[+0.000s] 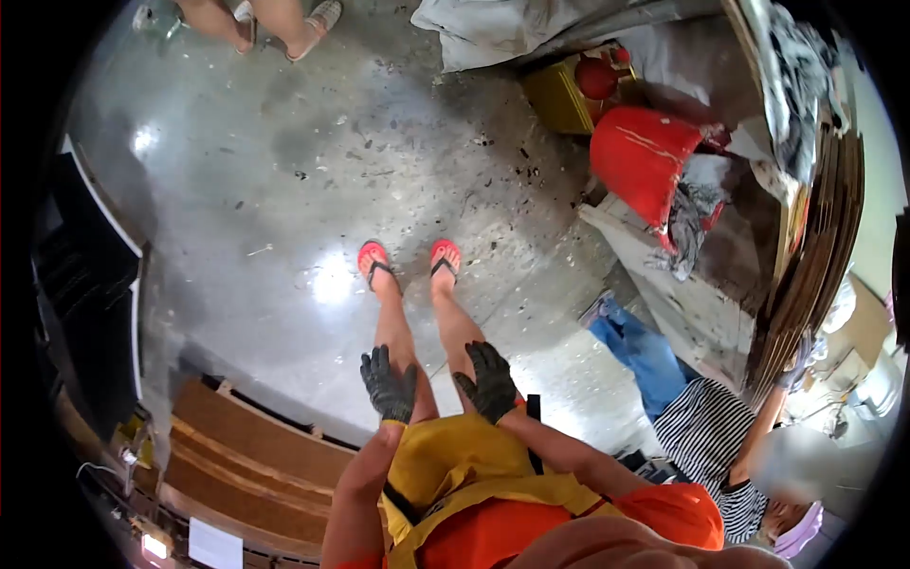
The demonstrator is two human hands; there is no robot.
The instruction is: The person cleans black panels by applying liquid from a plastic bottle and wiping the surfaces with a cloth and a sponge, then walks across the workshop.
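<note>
My left hand (388, 383) wears a dark knit work glove and is held out in front of my yellow apron (445, 453), fingers spread, with nothing in it. Beside it, my right hand (489, 381) is gloved the same way, back upward and fingers apart, also holding nothing. Both hands hover over my bare legs, a short gap between them. Below, my feet in red sandals (373, 261) stand on the grey concrete floor (265, 171).
A tipped red bucket (645, 161) with grey rags lies at the right, near a yellow metal can (559, 95) and stacked cardboard (820, 247). Brown boards (256, 455) are at lower left, a black panel (90, 275) at left. A person in a striped shirt (706, 436) is at right; another's feet (308, 33) show at top.
</note>
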